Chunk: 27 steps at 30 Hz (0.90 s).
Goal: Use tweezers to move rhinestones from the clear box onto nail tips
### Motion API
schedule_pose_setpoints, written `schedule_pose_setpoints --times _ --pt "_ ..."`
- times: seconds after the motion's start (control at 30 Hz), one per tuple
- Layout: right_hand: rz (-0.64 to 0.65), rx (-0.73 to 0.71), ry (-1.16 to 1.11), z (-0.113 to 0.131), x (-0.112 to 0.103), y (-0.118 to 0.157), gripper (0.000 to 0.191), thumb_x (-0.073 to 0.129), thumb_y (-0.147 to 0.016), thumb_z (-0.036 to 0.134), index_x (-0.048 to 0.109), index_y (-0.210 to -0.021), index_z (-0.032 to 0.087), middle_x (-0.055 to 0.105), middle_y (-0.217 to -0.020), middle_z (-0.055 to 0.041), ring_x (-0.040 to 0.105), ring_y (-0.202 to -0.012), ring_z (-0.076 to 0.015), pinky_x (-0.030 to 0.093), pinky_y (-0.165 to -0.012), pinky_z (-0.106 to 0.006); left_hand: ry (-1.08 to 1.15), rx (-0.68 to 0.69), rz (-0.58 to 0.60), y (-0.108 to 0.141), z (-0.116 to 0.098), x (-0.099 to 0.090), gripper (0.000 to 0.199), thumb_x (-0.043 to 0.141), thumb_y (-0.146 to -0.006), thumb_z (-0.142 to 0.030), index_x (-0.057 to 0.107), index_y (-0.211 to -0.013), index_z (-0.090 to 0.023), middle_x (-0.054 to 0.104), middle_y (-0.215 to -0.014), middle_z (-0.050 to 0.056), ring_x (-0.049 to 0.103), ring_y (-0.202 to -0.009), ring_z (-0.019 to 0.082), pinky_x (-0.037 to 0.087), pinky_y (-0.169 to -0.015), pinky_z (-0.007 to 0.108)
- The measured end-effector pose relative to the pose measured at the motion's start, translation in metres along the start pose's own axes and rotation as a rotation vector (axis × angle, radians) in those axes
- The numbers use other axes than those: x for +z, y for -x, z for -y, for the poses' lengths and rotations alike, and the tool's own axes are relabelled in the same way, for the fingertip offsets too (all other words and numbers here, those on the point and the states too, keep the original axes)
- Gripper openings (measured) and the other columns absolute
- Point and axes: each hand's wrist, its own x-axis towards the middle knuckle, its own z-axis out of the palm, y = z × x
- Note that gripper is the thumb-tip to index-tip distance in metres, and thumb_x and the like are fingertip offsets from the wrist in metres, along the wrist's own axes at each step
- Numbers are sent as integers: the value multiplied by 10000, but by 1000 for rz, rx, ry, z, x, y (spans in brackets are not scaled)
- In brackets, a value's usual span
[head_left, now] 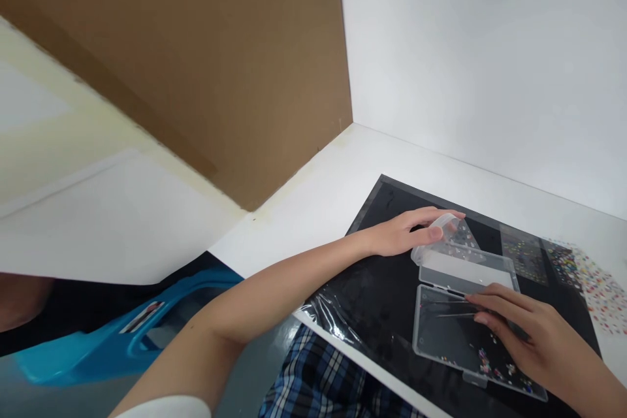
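Observation:
My left hand [409, 230] holds a clear plastic container [434, 238], tilted on its side beyond the hinge side of an open clear case; small bits show in and beside it. My right hand [522, 323] pinches metal tweezers [453, 309], whose two tips are apart over the near half of the case [418, 326]. Small colored gems [484, 360] lie in the near right part of that half. The far half, the lid [512, 268], lies open with a white strip [460, 266] in it.
The case rests on a black mat [392, 307] on a white table [313, 189]. Sheets of small colored gems [600, 284] lie at the right. A brown panel [220, 65] stands at the left, a white wall [490, 59] behind. A blue stool [98, 353] is below left.

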Motion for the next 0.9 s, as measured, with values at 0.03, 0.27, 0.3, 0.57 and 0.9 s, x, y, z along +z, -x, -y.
schedule_pose_setpoints --times 0.03,0.27,0.3,0.57,0.9 --pt "5 7 -1 0 -1 0 302 524 -1071 305 739 -1285 304 804 -1079 -41 800 -860 -171 631 -710 -204 -4 2 -3 0 0 0 733 520 -956 -785 600 -1458 -257 630 -1414 153 595 -1264 315 498 -1050 459" --pt "24 42 -81 4 -5 -4 260 537 -1056 289 774 -1162 286 806 -1037 -43 789 -791 -137 597 -665 -154 -18 15 -1 -1 -1 0 707 514 -958 -785 648 -1399 -250 629 -1411 151 593 -1263 312 496 -1055 453" --pt "27 44 -91 4 -5 -4 255 545 -1051 289 777 -1157 287 806 -1028 -43 785 -777 -134 587 -642 -148 -17 13 -1 -1 -1 0 709 516 -957 -785 643 -1406 -251 629 -1410 151 594 -1262 312 498 -1053 454" --pt "-51 192 -137 3 -3 -2 286 515 -1063 347 762 -966 241 777 -858 -34 756 -707 -137 569 -642 -153 -32 -13 11 0 -5 0 774 487 -965 -788 559 -1501 -234 621 -1419 157 589 -1273 314 487 -1069 452" --pt "-6 335 -218 7 2 -7 504 385 -1095 547 580 -731 258 562 -512 46 539 -412 -98 442 -458 -164 21 -40 9 0 -7 0 809 488 -937 -829 557 -1494 -245 610 -1442 152 590 -1294 314 490 -1088 453"
